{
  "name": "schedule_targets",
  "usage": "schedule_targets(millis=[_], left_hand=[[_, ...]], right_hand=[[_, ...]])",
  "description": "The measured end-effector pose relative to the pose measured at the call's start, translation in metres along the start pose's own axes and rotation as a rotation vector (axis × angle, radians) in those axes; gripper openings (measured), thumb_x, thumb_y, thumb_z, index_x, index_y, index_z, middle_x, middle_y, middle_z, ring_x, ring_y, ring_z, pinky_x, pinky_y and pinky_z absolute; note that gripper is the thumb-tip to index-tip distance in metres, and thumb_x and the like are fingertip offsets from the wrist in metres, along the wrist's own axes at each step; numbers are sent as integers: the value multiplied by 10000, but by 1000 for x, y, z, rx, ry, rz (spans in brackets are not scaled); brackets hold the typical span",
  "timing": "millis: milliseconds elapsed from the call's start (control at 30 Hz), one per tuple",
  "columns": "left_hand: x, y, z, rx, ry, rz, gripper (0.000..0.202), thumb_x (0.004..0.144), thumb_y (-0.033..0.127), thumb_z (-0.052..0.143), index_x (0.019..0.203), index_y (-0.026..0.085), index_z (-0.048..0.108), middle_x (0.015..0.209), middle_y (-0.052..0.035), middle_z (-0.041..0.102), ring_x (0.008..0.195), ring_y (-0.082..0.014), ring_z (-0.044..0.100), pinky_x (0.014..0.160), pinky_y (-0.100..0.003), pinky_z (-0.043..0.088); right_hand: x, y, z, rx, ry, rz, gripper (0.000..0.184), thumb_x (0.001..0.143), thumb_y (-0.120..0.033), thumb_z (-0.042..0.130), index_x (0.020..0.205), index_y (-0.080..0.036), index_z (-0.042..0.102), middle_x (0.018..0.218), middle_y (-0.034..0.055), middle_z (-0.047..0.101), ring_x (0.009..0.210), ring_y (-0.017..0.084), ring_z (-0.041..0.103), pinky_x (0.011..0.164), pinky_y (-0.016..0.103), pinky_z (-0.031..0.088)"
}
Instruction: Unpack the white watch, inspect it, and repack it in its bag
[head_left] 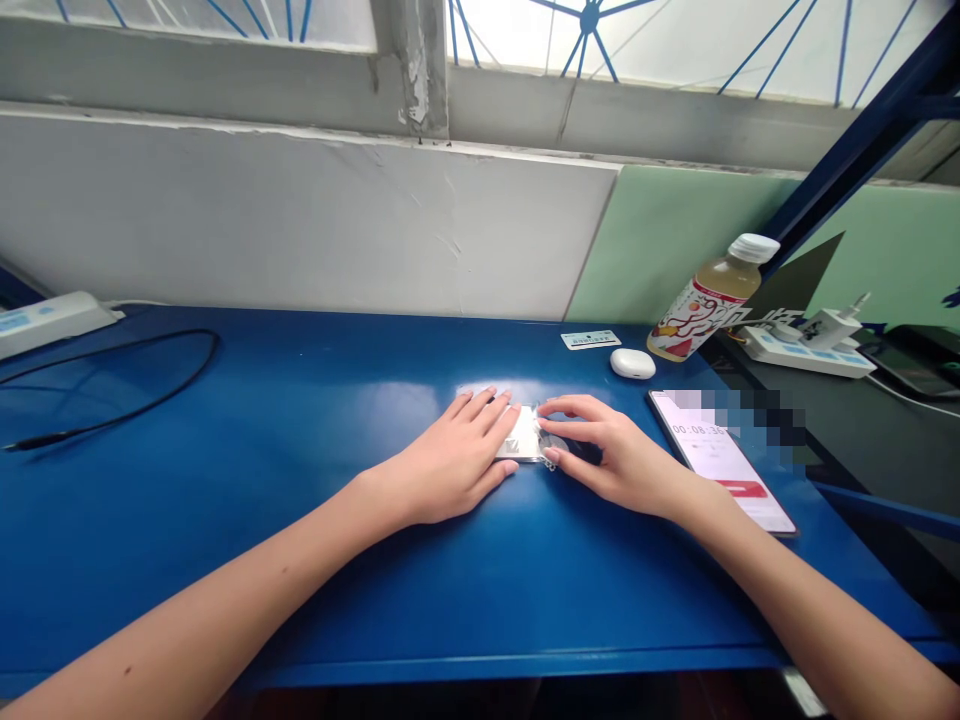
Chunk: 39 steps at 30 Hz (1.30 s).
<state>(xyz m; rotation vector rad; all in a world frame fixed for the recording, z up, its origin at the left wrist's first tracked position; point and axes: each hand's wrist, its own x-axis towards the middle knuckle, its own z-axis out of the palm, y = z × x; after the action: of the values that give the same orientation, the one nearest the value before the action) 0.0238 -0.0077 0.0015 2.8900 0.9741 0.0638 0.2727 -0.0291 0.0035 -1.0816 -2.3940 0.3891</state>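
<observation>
While the left hand [466,452] lies flat, fingers extended, across a small white card [526,436] on the blue bench [480,590], the right hand [616,455] curves half-open at the card's right end, its hold indeterminable.

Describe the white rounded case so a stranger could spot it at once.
On the blue desk, look toward the far right, where a white-capped bottle stands. The case lies just left of the bottle's base, beyond the right hand. Its glossy, pebble-like shape sets it apart from the flat card and flat phone nearby.
</observation>
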Motion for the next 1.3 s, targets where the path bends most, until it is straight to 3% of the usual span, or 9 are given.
schedule_targets(millis=[233, 433, 567, 900, 1000, 1100, 1200, 1300], left_hand=[[0, 1, 0, 46, 6, 8, 558, 1051, 393, 303, 1520, 92, 263, 1587, -191, 300, 1475, -335, 255, 1165, -500, 218], [2, 1, 2, 22, 53, 26, 539, 1038, 360, 346, 1499, 86, 304, 1552, -205, 365, 1452, -342, 309, 1159, -511, 236], [3, 0, 3, 39, 57, 30, 538, 1034, 363, 359, 1492, 83, 324, 1546, -212, 371, 1448, -351, 312, 1157, -501, 250], [3, -1, 2, 16, 73, 46, 516, 1044, 381, 344, 1464, 85, 387, 1534, -207, 391, 1448, -342, 313, 1167, -481, 248], [3, -3, 1, -4, 69, 39, 531, 1051, 392, 326, 1494, 98, 347, 1541, -204, 384, 1448, -348, 314, 1153, -498, 273], [3, -4, 1, -23, 63, 30, 530, 1056, 390, 324, 1504, 107, 330, 1545, -193, 383, 1453, -340, 306, 1155, -492, 279], [2, -5, 1, -50, 66, 36, 514, 1059, 380, 328, 1503, 122, 331, 1545, -174, 391, 1454, -323, 308, 1162, -474, 288], [1, -6, 1, -104, 88, 75, 493, 1059, 364, 336, 1503, 149, 327, 1540, -154, 408, 1452, -302, 320, 1164, -473, 305]], right_hand=[[0, -10, 6, -277, 32, -154, 282, 958, -205, 510, 1154, -91, 678, 1280, 190, 634, 1249, 310, 556, 1030, 457, 515], [2, -19, 11, -431, 35, -265, 273, 929, -91, 455, 1010, -53, 713, 1385, 230, 567, 1262, 328, 569, 1054, 459, 513], [4, -16, 12, -424, 11, -283, 272, 922, -88, 449, 928, -59, 719, 1439, 239, 520, 1286, 326, 554, 1075, 466, 495], [15, -9, 4, -194, 55, -282, 209, 857, -98, 517, 821, -109, 722, 1328, 204, 626, 1236, 312, 591, 1020, 464, 519], [12, 2, 2, -55, 74, -148, 228, 913, -151, 509, 898, -167, 735, 1309, 143, 644, 1182, 266, 626, 999, 438, 529], [8, 14, 3, -52, 89, -27, 284, 939, -156, 481, 1133, -175, 687, 1327, 149, 622, 1188, 269, 614, 990, 455, 526], [7, 21, 8, -122, 74, -25, 401, 917, -77, 440, 1281, -125, 599, 1342, 179, 608, 1212, 280, 591, 1003, 464, 511], [7, 20, 10, -121, 61, -57, 404, 904, -56, 452, 1265, -141, 613, 1250, 143, 670, 1128, 257, 631, 966, 436, 530]])
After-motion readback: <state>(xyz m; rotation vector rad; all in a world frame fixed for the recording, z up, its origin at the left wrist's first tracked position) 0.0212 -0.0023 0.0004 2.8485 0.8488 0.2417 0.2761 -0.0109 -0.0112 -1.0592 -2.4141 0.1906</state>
